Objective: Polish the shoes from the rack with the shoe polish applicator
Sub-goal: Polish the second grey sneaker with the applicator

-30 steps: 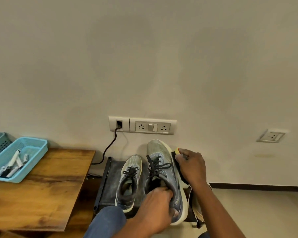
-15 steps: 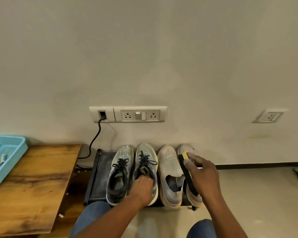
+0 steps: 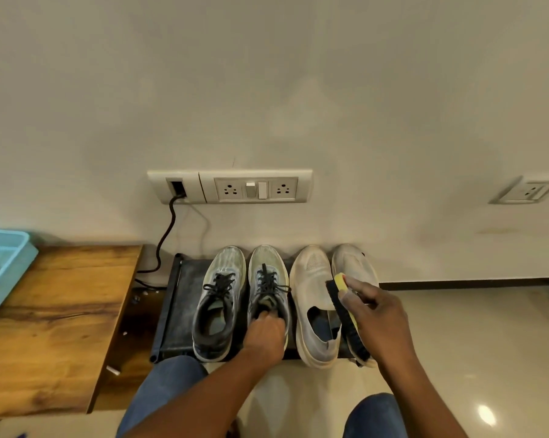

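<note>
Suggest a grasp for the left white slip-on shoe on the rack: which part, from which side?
Probably the heel collar of the left white slip-on shoe. It lies flat on the black rack, toe to the wall, opening up and heel nearest the person. Come from above at the near end, fingers into the opening, thumb behind the heel. Its sides are crowded: grey laced sneaker left, black-bristled brush in the right hand right.

Four shoes are set side by side on a low black rack [image 3: 178, 298], toes toward the wall. The left pair consists of grey laced trainers [image 3: 218, 298], [image 3: 268, 279]; the right pair of white slip-ons [image 3: 314, 279], [image 3: 352, 263]. A black-bristled brush [image 3: 345, 314] with a yellow back is held tilted above the right pair.
</note>
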